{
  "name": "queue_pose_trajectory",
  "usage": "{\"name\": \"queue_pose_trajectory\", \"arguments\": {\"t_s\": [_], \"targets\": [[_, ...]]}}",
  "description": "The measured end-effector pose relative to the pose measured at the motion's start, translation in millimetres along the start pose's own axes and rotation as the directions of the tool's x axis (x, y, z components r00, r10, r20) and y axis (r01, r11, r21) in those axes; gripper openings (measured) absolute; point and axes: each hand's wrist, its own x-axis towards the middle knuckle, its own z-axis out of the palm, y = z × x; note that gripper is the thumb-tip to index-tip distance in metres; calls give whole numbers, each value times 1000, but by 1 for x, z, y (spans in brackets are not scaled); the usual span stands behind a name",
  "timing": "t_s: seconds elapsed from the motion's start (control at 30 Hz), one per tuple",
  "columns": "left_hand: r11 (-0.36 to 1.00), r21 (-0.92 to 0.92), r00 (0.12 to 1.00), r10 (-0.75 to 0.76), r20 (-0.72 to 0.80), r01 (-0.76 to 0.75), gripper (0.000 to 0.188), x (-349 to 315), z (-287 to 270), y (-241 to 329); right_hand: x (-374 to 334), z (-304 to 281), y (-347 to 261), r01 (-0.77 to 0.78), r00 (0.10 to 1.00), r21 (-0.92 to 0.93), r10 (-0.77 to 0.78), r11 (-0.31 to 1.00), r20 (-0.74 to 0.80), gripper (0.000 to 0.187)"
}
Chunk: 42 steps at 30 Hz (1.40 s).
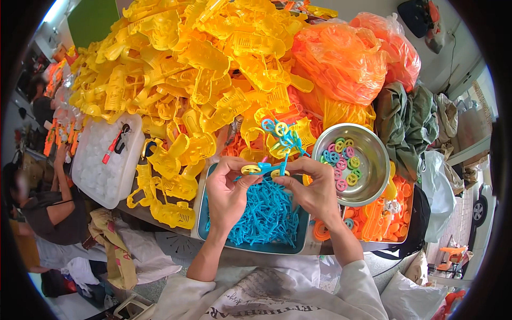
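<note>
1. Gripping a blue toy (262, 170) from both ends, the person in front of me works over a tray (256, 248).
2. Left hand (226, 193): thumb and fingers pinched on the toy, close by one of its two yellow wheels (250, 169).
3. Right hand (313, 189): likewise closed on the toy, at its other end — thumb below, fingers above.
4. Position of toy: between the two hands, held above the blue sticks (261, 213) that fill the tray.
5. Just beyond the hands: more blue toys (289, 140), resting against the yellow parts (170, 58), which are heaped high.
6. To the right: a metal bowl (376, 184) with loose rings (341, 165) in pink, green, yellow and blue; orange bags (341, 61) sit behind it.
7. To the left: a white tub (110, 205) of pale pieces (96, 173) — a red-handled tool (112, 148) lies on top.
8. Far left: a co-worker (56, 216), arms raised.
</note>
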Motion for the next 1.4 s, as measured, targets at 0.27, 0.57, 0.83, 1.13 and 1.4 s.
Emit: {"name": "queue_pose_trajectory", "arguments": {"t_s": [0.27, 0.57, 0.83, 1.13, 1.4], "targets": [[934, 351, 992, -94, 83, 59, 14, 51, -7, 1, 23, 3, -6, -171, 976, -118, 152, 978, -156, 21], [963, 269, 989, -28, 147, -12, 19, 72, -2, -14, 42, -3, 9, -98, 973, -118, 70, 988, -221, 25], [683, 660, 949, 210, 233, -313, 29, 99, 8, -31, 55, -9, 11, -132, 961, -427, 10, 894, -277, 30], [670, 689, 961, 219, 171, -275, 24, 52, -12, -10, 51, -20, 21, -24, 937, -646, -208, 763, -281, 24], [460, 786, 850, -114, 514, -413, 21, -14, -18, -40, 5, 10, 21, 359, 864, -265, -426, 895, -268, 19]]}}
